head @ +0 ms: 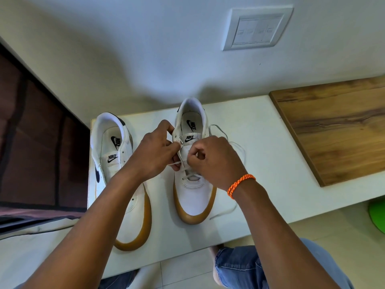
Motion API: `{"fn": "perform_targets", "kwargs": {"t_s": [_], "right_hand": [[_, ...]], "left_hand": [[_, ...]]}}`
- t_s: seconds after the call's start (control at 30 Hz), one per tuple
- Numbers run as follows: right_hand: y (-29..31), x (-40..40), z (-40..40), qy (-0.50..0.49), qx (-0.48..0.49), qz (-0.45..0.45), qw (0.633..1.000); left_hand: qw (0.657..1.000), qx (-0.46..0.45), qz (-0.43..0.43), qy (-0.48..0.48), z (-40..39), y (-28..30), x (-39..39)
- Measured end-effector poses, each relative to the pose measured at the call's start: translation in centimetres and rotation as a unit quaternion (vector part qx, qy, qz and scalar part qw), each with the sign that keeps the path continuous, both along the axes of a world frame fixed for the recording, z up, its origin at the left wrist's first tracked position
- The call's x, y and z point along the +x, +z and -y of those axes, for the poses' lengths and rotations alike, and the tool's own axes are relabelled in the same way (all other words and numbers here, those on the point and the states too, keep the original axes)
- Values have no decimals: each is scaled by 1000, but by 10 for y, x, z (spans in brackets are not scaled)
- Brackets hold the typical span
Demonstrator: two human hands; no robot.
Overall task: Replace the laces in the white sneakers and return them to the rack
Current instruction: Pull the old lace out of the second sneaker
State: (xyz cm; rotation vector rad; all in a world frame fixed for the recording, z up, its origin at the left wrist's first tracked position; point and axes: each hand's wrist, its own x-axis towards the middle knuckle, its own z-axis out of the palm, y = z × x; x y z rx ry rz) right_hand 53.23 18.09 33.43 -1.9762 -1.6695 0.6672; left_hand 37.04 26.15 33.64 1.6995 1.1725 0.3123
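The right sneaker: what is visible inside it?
Inside the right sneaker a white insole with a black Nike logo shows at the heel. Toward the toe, the tongue and both hands cover the interior.

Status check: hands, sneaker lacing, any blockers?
Both hands, left and right, pinching the lace over the right-side sneaker. Lower eyelets threaded. Left-side sneaker unlaced. Loose lace tail trails right; nothing blocking.

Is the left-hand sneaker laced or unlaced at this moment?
Unlaced: the left sneaker shows bare eyelets beside its tongue, with no lace across it. The forearm hides its lower eyelets.
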Motion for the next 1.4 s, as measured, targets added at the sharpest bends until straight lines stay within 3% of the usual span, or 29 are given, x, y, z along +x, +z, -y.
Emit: {"fn": "perform_targets", "kwargs": {"t_s": [0.13, 0.37, 0.63, 0.77, 0.87, 0.93, 1.03, 1.13, 1.27, 1.4], "right_hand": [[3, 9, -1, -45, 29, 14, 998], [-6, -10, 2, 19, -17, 38, 999], [8, 14, -2, -71, 64, 11, 995], [27, 36, 2, -91, 62, -136, 985], [37, 51, 11, -48, -53, -220, 973], [34, 55, 16, 15, -145, -183, 972], [21, 55, 15, 27, -91, -84, 992], [15, 47, 8, -15, 14, -87, 996], [-1, 36, 6, 27, -36, -33, 998], [-2, 40, 7, 34, -49, -40, 997]], "left_hand": [[1000, -12, 16, 7, 0, 1, 0], [1000, -9, 16, 3, -1, 0, -1], [1000, 0, 10, -8, 0, 1, -3], [992, 126, -26, -1, 4, -7, -1], [967, 251, -52, -4, 11, -6, 4], [958, 273, -76, -28, 19, -5, 10], [966, 225, -117, -57, 31, -4, 17], [976, 169, -117, -76, 33, -5, 20], [983, 119, -112, -88, 28, -9, 19], [989, 73, -98, -84, 25, -9, 19]]}}
